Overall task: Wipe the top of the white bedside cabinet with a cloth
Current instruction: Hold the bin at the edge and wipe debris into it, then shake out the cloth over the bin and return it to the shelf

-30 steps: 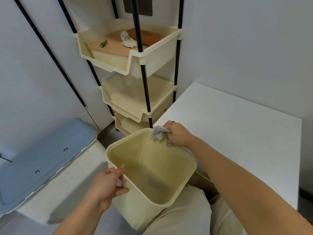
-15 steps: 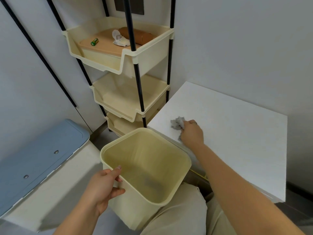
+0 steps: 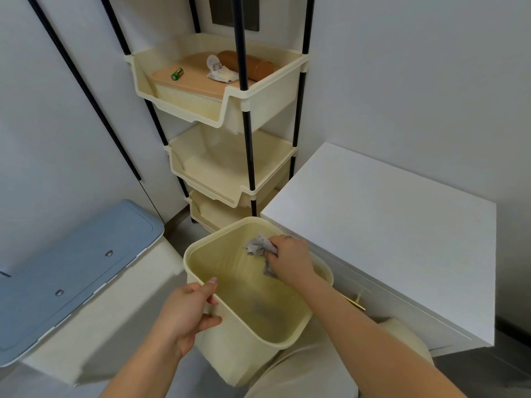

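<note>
The right hand [image 3: 290,259] is closed around a crumpled grey cloth [image 3: 258,248], fingers curled over it so that most of the cloth bunches out past the knuckles on the far-left side and a small tail hangs below the palm. The hand and cloth sit over the open mouth of a pale yellow bin [image 3: 230,354], just inside its far rim, and whether the cloth touches the bin wall cannot be told. The white cabinet [image 3: 388,214] stands just to the right of this hand, its flat top beyond and to the right of the knuckles, apart from the cloth; a gold drawer handle [image 3: 355,303] shows on its front just past the right forearm. The left hand [image 3: 186,314], nearer the body and to the left of the right hand, grips the near rim of the bin, thumb on the inside and fingers wrapped under the outer lip. Left of that hand lies a white box with a blue lid [image 3: 71,271]. Beyond both hands, against the wall, stands a three-tier rack [image 3: 244,110] of cream trays on black poles; the top tray holds a green battery [image 3: 177,74], a brown roll [image 3: 253,67] and a small white object [image 3: 219,71].
</note>
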